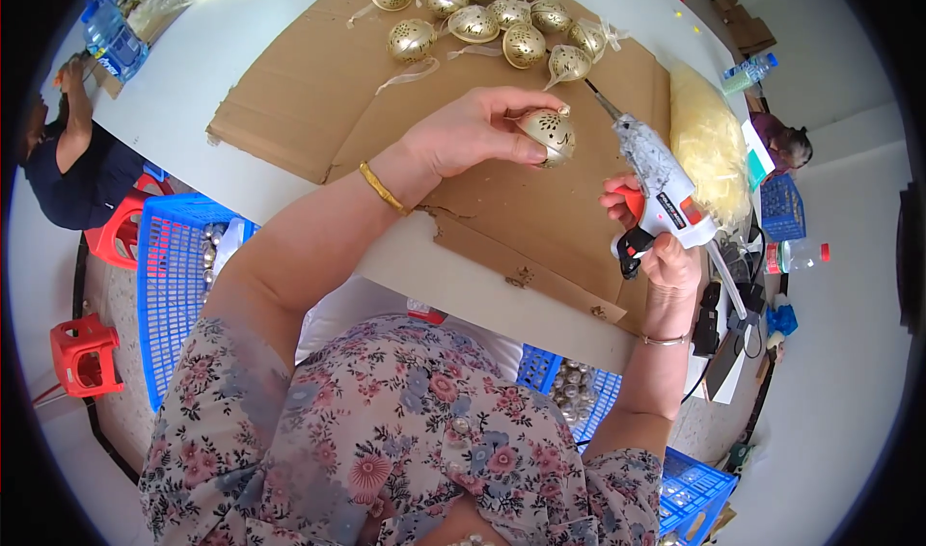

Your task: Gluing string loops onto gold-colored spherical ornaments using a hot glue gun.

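Between the thumb and fingers of my left hand (473,131) is a pale gold ball ornament (552,139) with small cut-out patterns, held above a cardboard sheet (386,112). My right hand (666,257) grips a white and red hot glue gun (666,194). Its nozzle points up and left, to the right of the ornament and apart from it, and a glue stick (728,281) sticks out of its back end. Several similar ball ornaments (473,25) with sheer white ribbons lie on the far part of the cardboard.
A clear bag of yellowish glue sticks (709,146) lies right of the glue gun. Cables and black adapters (714,319) crowd the right edge. Blue crates (174,276) stand below the table, red stools (85,353) at left. Another person (68,160) sits at far left; bottles (114,40) stand on the table.
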Motion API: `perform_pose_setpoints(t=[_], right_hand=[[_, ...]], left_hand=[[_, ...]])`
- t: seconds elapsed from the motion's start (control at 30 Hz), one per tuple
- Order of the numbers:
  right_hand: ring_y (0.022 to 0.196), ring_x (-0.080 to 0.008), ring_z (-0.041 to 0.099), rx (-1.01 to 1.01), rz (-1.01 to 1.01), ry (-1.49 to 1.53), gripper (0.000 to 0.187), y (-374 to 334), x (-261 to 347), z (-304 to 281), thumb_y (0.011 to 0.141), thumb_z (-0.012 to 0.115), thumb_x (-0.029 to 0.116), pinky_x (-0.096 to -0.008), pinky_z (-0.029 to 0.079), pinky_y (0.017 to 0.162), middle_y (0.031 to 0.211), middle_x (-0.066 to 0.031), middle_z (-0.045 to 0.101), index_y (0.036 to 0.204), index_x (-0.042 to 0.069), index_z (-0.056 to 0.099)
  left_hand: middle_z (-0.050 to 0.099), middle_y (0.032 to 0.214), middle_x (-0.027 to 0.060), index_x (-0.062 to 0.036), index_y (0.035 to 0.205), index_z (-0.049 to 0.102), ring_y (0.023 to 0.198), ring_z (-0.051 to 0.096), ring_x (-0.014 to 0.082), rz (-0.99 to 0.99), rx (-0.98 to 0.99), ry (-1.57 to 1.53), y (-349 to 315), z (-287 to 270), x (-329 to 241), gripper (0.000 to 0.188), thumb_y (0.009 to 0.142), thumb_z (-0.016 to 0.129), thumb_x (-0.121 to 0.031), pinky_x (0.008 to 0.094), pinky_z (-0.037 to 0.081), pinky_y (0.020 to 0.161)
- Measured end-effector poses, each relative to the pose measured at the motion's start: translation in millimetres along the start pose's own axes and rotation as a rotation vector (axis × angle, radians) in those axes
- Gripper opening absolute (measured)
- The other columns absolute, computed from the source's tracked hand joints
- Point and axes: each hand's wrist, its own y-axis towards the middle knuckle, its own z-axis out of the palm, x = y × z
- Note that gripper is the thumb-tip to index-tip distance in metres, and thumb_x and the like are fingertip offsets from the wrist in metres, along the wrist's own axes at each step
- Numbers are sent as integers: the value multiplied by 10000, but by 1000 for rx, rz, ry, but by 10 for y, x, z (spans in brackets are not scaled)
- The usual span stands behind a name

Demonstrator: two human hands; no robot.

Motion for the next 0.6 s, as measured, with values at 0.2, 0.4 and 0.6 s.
perform_pose_setpoints(t=[0.2, 0.4, 0.6], right_hand=[[947, -266, 589, -64, 20, -9, 884, -39, -13, 64, 586, 767, 524, -335, 450, 822, 1066, -196, 569, 1177, -53, 454], [923, -263, 596, -105, 4, -48, 871, -37, -36, 82, 573, 759, 552, -357, 459, 819, 1018, -181, 592, 1146, -44, 486], [909, -258, 596, -120, -17, -73, 841, -52, -53, 73, 582, 748, 560, -377, 465, 817, 998, -168, 595, 1125, -35, 505]], left_hand=[[592, 1027, 82, -12, 1205, 494, 909, 578, 150, -33, -17, 36, -26, 41, -89, 521, 719, 682, -27, 285, 483, 816], [591, 1035, 85, -5, 1204, 493, 917, 579, 155, -16, -12, 46, -18, 19, -78, 528, 711, 682, -18, 287, 477, 830], [598, 1017, 86, 5, 1198, 494, 910, 584, 158, -28, -15, 14, -25, 30, -104, 537, 699, 691, -23, 280, 475, 826]])
